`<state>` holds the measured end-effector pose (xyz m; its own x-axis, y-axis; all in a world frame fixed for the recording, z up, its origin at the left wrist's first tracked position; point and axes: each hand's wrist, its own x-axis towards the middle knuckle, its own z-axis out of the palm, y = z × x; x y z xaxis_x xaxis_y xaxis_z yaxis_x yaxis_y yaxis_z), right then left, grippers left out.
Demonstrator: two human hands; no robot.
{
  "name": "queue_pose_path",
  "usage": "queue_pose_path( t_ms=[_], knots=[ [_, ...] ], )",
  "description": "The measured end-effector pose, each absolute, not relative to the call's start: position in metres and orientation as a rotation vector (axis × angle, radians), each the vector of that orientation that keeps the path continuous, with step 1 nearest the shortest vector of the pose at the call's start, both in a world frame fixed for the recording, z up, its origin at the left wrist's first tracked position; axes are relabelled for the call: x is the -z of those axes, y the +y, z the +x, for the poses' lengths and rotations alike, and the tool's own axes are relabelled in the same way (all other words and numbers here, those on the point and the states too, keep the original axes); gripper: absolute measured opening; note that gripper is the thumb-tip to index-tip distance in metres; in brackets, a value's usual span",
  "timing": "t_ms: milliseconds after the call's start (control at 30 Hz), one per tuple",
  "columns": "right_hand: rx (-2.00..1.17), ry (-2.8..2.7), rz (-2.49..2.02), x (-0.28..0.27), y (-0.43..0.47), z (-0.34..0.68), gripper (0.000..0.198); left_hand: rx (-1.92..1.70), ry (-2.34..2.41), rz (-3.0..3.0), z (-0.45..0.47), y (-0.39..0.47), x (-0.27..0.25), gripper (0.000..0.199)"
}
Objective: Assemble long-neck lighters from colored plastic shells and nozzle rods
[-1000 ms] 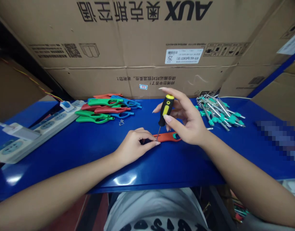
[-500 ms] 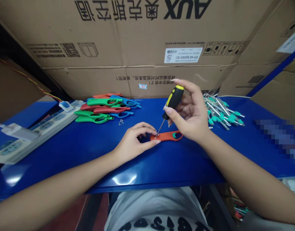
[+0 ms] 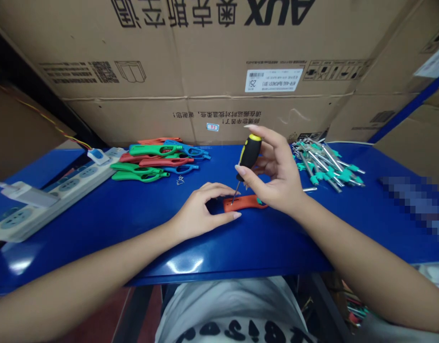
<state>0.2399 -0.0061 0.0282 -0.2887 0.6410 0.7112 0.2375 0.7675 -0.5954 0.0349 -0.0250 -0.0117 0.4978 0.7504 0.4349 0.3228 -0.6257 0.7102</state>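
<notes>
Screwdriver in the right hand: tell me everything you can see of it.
The screwdriver has a stubby black handle with yellow stripes and a yellow cap, plastic or rubber by its look, and a thin metal shaft. It tilts, cap up and to the right, tip down on the left end of the orange handle piece lying on the blue table. The right hand pinches the handle in its fingertips; the left hand rests beside the tip.
</notes>
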Motion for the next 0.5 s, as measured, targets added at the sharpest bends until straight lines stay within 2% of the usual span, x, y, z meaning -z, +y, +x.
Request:
queue_pose_path(
  t_ms=[100, 267, 500],
  knots=[
    [-0.443, -1.870, -0.664, -0.0252, -0.0042, 0.2387, 0.059, -0.917, 0.933, 2.299, 0.0328, -0.0242, 0.0135, 0.044],
    [-0.429, -1.880, -0.662, -0.0218, -0.0025, 0.2365, 0.059, -0.854, 0.931, 2.292, 0.0333, -0.0255, 0.0143, 0.033],
    [-0.439, -1.891, -0.669, -0.0185, -0.0030, 0.2341, 0.060, -0.880, 0.929, 2.289, 0.0341, -0.0271, 0.0132, 0.032]
  ],
)
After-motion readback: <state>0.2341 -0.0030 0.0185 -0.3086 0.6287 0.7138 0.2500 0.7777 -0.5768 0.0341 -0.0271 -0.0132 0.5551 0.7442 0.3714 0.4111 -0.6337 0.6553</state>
